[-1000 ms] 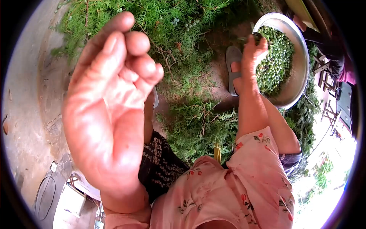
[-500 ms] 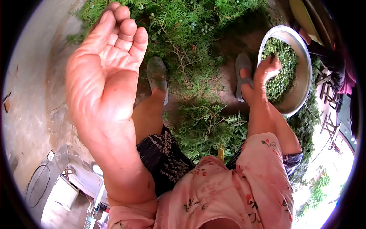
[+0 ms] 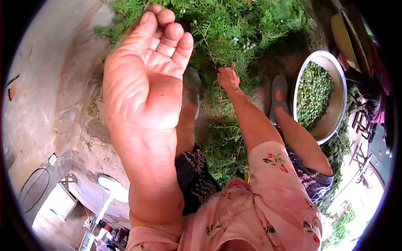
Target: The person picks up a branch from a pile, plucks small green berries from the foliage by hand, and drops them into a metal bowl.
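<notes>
My left hand (image 3: 150,83) is raised close to the camera, palm toward me. Its fingers are curled and the thumb presses against them; whatever they may hold is hidden behind the fingertips. Lower down, my right hand (image 3: 228,78) is over the heap of cut evergreen branches (image 3: 251,25), fingers closed at a thin brown stem. Small pale-green cones show among the feathery foliage. To the right, a wide metal basin (image 3: 337,113) stands tilted in view, holding a mass of small green cones (image 3: 312,96).
My feet in grey shoes (image 3: 278,90) stand either side of the branches. More greenery (image 3: 226,142) lies between my legs. A concrete surface (image 3: 46,83) is at left, with a white pedestal fan (image 3: 113,188) below. Another person's dark sleeve (image 3: 362,79) shows beyond the basin.
My right hand has left the basin and moved left to the branches. The left hand keeps its curled shape, and the whole view has shifted a little.
</notes>
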Available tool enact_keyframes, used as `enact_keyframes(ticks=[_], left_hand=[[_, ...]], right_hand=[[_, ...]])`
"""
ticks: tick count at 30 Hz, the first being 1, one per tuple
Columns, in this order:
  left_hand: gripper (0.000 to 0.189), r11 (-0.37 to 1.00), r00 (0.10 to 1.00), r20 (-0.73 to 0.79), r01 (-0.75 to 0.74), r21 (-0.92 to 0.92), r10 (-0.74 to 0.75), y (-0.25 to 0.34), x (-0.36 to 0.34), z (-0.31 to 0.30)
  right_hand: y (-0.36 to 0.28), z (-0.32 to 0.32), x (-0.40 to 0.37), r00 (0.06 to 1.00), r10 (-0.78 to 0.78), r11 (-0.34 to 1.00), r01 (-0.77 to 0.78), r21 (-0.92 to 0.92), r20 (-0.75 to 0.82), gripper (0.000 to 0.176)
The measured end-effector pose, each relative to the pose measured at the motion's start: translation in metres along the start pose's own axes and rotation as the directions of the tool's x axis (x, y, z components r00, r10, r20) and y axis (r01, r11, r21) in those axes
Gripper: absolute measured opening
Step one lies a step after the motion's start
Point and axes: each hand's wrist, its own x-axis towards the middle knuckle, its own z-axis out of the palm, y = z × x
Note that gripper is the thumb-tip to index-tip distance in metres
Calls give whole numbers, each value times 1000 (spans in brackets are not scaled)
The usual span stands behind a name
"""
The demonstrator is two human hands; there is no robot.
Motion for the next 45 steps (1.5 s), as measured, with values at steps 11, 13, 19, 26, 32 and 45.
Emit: enact_keyframes(ticks=[11,13,19,26,32,45], left_hand=[[13,999,992,-114,-47,17,49,12,-2,-5],[11,998,988,-147,-53,14,55,10,-3,-2],[9,996,967,-243,-65,67,80,2,-3,1],[11,990,967,-244,-45,132,77,-17,-3,6],[40,971,981,-171,-48,232,90,-29,0,17],[21,983,980,-97,-169,64,175,-29,-2,31]], right_hand=[[-19,-79,-9,998,63,856,-45,515,-18,18],[-23,-103,-15,988,143,730,-145,668,59,16],[-53,-182,-52,962,232,500,-243,831,142,15],[-73,-254,-100,991,131,405,-67,912,15,20],[-88,-275,-139,999,-16,300,-41,953,48,18],[-72,-271,-158,952,-246,641,18,767,183,21]])
